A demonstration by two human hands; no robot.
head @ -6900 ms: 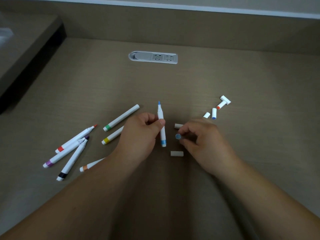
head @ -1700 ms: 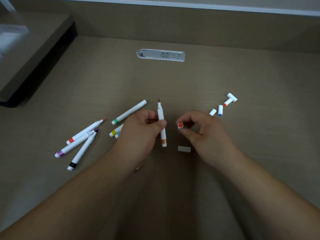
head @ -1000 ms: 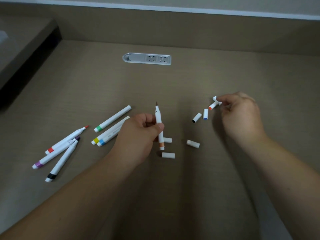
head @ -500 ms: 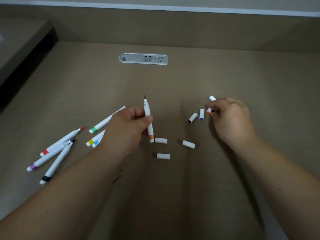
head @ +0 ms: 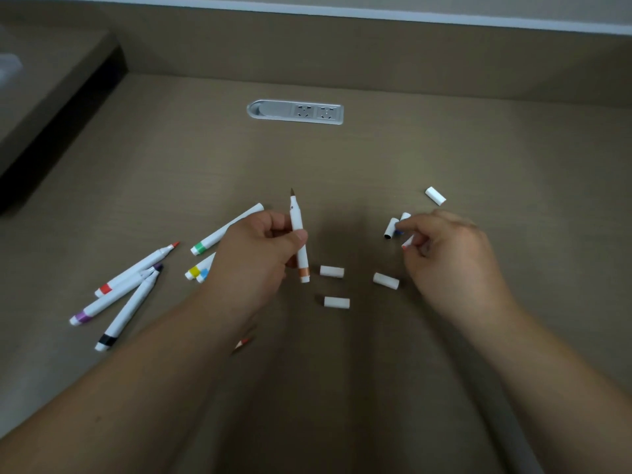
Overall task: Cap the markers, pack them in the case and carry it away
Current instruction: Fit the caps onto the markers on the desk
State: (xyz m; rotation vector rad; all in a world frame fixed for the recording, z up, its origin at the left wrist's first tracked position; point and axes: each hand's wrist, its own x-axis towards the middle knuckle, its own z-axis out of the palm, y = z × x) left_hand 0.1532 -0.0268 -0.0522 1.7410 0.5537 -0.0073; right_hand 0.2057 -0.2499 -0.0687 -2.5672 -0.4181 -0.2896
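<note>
- Left hand point(head: 253, 258) pinches the orange marker point(head: 299, 241) mid-barrel, brown tip up, clear of the desk point(head: 342, 159).
- Right hand point(head: 441, 251) has its fingertips curled round a small orange-ended cap point(head: 407, 241).
- That cap looks light, rigid and slick; best held by its sides, open end toward the tip.
- More loose caps point(head: 331, 271) lie between the hands; uncapped markers point(head: 131, 271) wait to the left.
- No case in view.

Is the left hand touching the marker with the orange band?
Touching. The head view shows the left hand holding the orange-banded marker upright, thumb and fingers wrapped round its barrel.
</note>
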